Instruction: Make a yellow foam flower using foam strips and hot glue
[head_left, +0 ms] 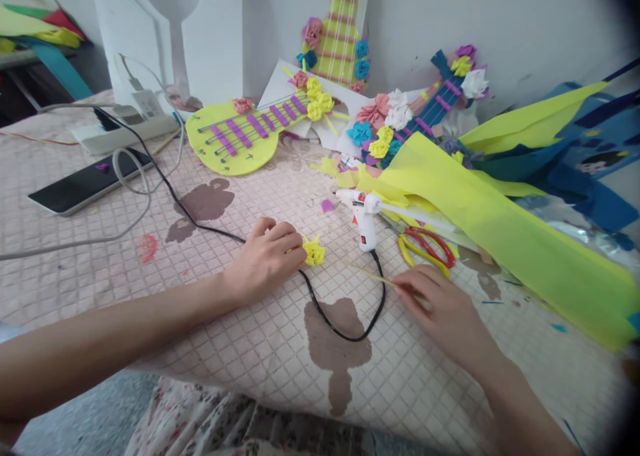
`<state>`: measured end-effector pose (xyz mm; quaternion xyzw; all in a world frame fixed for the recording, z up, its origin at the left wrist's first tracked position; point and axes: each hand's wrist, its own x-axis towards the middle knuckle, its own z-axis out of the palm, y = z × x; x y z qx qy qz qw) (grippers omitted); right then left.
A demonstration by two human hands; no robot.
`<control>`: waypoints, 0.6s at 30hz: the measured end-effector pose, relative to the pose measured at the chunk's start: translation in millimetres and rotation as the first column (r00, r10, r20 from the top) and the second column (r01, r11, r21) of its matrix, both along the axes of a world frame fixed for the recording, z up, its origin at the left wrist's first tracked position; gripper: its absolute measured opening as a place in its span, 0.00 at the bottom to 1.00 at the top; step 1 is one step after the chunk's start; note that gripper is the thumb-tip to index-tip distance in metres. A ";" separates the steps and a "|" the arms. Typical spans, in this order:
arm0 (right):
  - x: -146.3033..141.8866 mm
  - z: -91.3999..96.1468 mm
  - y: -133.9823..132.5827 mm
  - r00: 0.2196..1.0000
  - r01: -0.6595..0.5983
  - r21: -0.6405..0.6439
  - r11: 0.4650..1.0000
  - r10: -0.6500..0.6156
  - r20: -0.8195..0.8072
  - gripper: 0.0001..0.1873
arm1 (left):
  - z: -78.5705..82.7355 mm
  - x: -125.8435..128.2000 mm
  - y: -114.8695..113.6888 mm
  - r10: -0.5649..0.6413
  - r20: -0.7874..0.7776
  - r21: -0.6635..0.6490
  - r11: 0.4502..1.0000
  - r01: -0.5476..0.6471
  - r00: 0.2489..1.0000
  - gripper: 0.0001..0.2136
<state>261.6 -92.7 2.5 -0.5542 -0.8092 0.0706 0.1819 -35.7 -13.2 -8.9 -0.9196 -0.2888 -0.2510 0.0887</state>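
My left hand (267, 256) rests on the pink quilted cloth with its fingers pinched on a small yellow foam flower (314, 251). My right hand (440, 309) lies lower right, its fingers closed on a thin yellow strip (373, 275) that points up and to the left. A white hot glue gun (364, 216) stands between and just behind both hands, its black cord (350, 333) looping under them. Red and yellow scissors (427, 246) lie just above my right hand.
Foam guitars with flowers, one yellow (240, 139), one upright (340, 36), one blue (430, 106), stand at the back. Yellow foam sheets (500, 223) and blue ones (590, 183) pile at right. A phone (85, 184), power strip (125, 133) and cables lie at left.
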 end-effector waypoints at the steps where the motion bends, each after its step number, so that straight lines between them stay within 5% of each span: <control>1: 9.8 -2.5 -3.0 0.997 0.072 0.030 0.997 -0.072 -0.009 0.07 | 0.0 -0.2 0.1 -0.001 0.002 0.001 1.000 0.001 1.000 0.11; 6: 36.3 -12.8 -1.1 0.949 0.310 0.090 0.947 -0.313 0.028 0.08 | 0.2 -0.2 0.3 -0.011 0.016 0.009 1.000 0.011 1.000 0.10; 12: 9.3 -7.7 44.8 0.967 0.253 0.193 0.948 -0.245 -0.064 0.12 | 1.7 -0.1 0.6 -0.020 0.015 0.003 1.000 0.020 1.000 0.10; 15: -14.9 -8.1 75.1 0.975 0.191 0.103 0.976 -0.177 -0.135 0.20 | 1.0 -1.7 0.7 -0.021 0.009 -0.001 1.000 0.021 1.000 0.10; 18: -34.0 -9.8 97.1 0.971 0.158 -0.021 0.987 -0.159 -0.178 0.17 | -0.6 -3.5 0.7 -0.022 -0.008 -0.012 1.000 0.022 1.000 0.08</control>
